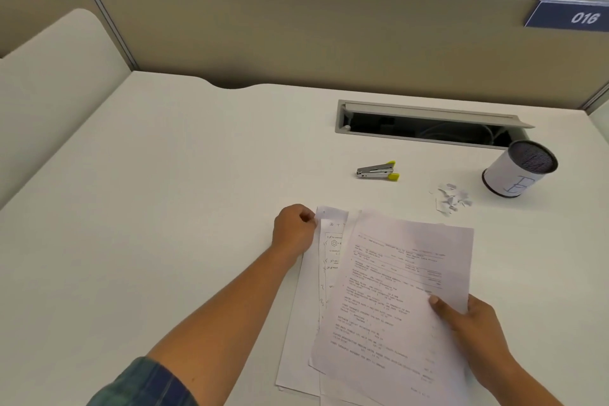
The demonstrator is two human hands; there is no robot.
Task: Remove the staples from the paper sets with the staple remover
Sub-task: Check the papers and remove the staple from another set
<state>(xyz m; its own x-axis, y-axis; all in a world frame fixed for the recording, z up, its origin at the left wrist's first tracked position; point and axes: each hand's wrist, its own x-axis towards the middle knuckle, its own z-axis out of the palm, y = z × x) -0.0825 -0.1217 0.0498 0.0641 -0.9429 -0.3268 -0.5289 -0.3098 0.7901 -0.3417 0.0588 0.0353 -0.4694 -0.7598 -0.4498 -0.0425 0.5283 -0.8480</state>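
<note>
The left hand [293, 229] pinches the far-left corner of the lower papers [329, 241], grip clamped; the right hand [474, 323] grips the top sheet [395, 300]. The staple remover [377, 171] lies farther on the tabletop [197, 175].

The left hand [294, 227] is reaching forward, curled into a loose fist with fingertips pinched together, forearm bare below a rolled sleeve [145, 384]. The right hand [468, 318], nearer the body, is gripping with thumb pressed on top.

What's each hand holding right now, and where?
Right hand grips the top paper set at its right edge, thumb on top. Left hand pinches the top-left corner of the lower set. Staple remover lies unheld.
</note>
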